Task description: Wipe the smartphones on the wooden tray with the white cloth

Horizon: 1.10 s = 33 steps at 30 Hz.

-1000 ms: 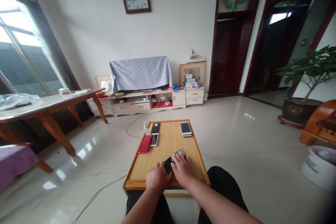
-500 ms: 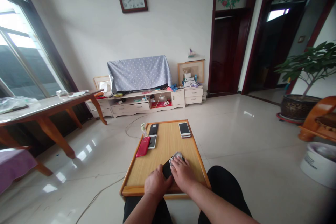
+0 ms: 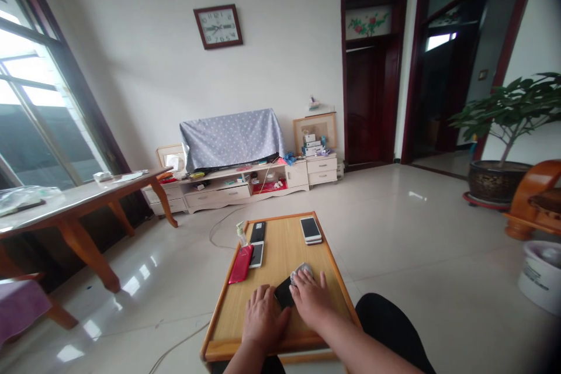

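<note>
A black smartphone (image 3: 284, 294) lies at a slant on the wooden tray table (image 3: 280, 236), between my hands. My left hand (image 3: 263, 317) steadies it from the left, thumb at its near edge and fingers against its side. Over its right part, my right hand (image 3: 312, 299) presses a crumpled pale grey cloth (image 3: 302, 272) under the fingers. The palm and fingers cover part of the phone and cloth.
At the tray's left are a red phone (image 3: 241, 264), a white phone (image 3: 256, 255), a black phone (image 3: 258, 232) and a pump bottle (image 3: 241, 235). Stacked white phones (image 3: 311, 229) lie far right. A raised wooden rim (image 3: 263, 350) borders the tray. A cable crosses the floor.
The view has tilted up slightly, so everything sits lower. My right hand and the cloth have shifted a little on the phone, and my left fingers have straightened along its side.
</note>
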Motion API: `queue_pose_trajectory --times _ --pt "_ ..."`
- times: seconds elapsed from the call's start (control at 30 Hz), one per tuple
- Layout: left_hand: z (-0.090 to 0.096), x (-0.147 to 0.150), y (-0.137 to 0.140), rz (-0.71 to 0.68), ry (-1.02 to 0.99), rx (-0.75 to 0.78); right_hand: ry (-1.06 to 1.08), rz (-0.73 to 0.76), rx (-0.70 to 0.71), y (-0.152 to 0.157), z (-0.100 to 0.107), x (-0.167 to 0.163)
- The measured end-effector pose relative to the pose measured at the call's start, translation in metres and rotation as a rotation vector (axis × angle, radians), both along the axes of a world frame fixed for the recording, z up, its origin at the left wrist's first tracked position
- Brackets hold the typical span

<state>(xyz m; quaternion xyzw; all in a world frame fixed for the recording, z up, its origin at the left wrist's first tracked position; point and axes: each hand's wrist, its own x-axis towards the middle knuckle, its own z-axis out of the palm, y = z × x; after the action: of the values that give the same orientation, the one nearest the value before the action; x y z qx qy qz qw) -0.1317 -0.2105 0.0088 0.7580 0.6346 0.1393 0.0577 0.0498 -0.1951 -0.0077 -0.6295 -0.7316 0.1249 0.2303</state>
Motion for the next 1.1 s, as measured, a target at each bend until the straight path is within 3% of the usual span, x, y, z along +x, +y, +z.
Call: queue_pose_trajectory --times 0.13,0.43,0.73,0.9,1.0,1.1 --pt "-0.007 -0.003 -0.002 -0.063 -0.003 0.021 -0.010 -0.035 -0.016 0.013 0.005 -0.012" --pt "-0.008 -0.007 -0.005 -0.012 -0.042 0.034 0.059 0.166 -0.001 -0.010 -0.001 -0.028" --pt "-0.011 -0.013 -0.006 -0.028 -0.072 0.035 0.034 0.073 -0.004 -0.005 0.005 -0.035" --pt "-0.016 -0.017 -0.005 -0.043 -0.048 0.014 0.043 0.223 -0.054 -0.020 0.007 -0.059" --pt "-0.015 -0.018 -0.005 -0.002 -0.079 -0.022 0.023 0.271 -0.039 -0.023 0.009 -0.055" --pt "-0.013 -0.018 -0.004 0.030 -0.124 -0.034 -0.019 0.195 -0.036 -0.010 0.013 -0.038"
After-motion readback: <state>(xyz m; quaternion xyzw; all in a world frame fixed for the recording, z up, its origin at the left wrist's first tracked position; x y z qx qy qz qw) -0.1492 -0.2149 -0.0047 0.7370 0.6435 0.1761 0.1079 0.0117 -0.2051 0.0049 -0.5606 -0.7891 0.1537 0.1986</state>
